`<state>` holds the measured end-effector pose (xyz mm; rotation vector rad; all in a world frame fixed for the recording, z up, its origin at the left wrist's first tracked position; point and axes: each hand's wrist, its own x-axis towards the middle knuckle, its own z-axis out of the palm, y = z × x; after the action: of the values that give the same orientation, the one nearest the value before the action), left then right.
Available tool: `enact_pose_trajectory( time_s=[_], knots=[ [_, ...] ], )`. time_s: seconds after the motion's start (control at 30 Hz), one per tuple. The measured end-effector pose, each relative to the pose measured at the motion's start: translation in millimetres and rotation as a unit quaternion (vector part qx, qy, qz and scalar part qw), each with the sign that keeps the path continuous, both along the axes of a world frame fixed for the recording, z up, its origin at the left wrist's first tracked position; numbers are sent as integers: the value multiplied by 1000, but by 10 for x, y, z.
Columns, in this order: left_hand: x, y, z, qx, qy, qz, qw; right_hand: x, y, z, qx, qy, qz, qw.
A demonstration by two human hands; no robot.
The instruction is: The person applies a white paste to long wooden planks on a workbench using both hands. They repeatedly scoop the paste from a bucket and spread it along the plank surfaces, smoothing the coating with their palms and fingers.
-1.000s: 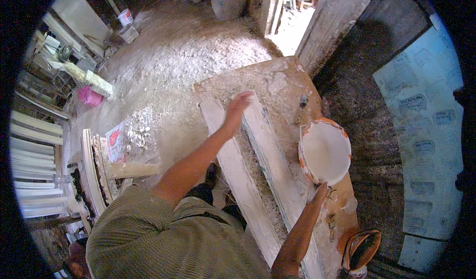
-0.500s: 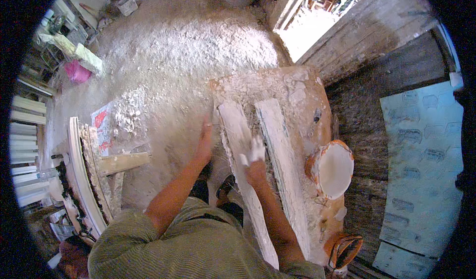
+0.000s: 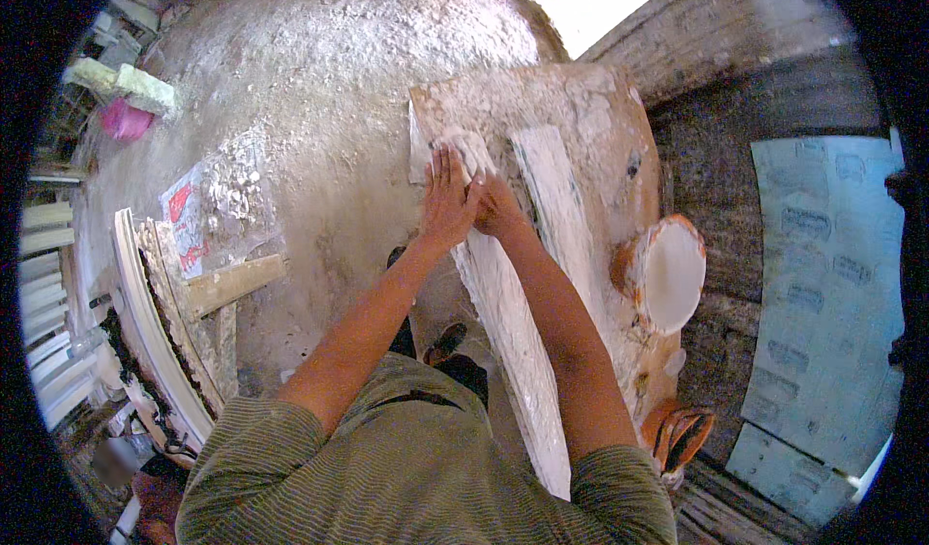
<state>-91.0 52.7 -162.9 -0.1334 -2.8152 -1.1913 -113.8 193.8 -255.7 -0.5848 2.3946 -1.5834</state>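
Note:
Two long, white, plaster-coated strips lie lengthwise on an orange-brown worktable (image 3: 581,95). My left hand (image 3: 449,201) rests at the far end of the left strip (image 3: 513,342), its fingers stretched out and pointing away from me. Against it, at that same end, is my right hand (image 3: 497,206). Its fingers are mostly hidden by the left hand and by white, plaster-like material, so their grip does not show. The right strip (image 3: 559,192) lies beside my right forearm, with neither hand on it.
A round orange bucket (image 3: 673,274), white inside, stands on the table's right side, with a smaller orange container (image 3: 682,434) nearer me. White moulding pieces (image 3: 145,303) and a wooden bar (image 3: 237,284) are at left. Part of another person (image 3: 155,501) shows at lower left.
My right hand has slid away from me along the left strip to its far end. My left hand has come in from beside the table to join it. The view has shifted.

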Motion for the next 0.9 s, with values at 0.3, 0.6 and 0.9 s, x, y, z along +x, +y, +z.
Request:
enact_pose_trajectory(
  time_s=[0.3, 0.6, 0.9],
  knots=[
    [1988, 758, 133, -38, -34, -58, 997, 2021, 722, 236, 192, 35, -13, 981],
    [4033, 1669, -25, -61, -21, -49, 997, 4004, 1530, 684, 383, 86, 79, 916],
    [6032, 2513, -113, -97, -42, -97, 990, 6102, 2461, 260, 225, 119, -3, 967]
  ],
)
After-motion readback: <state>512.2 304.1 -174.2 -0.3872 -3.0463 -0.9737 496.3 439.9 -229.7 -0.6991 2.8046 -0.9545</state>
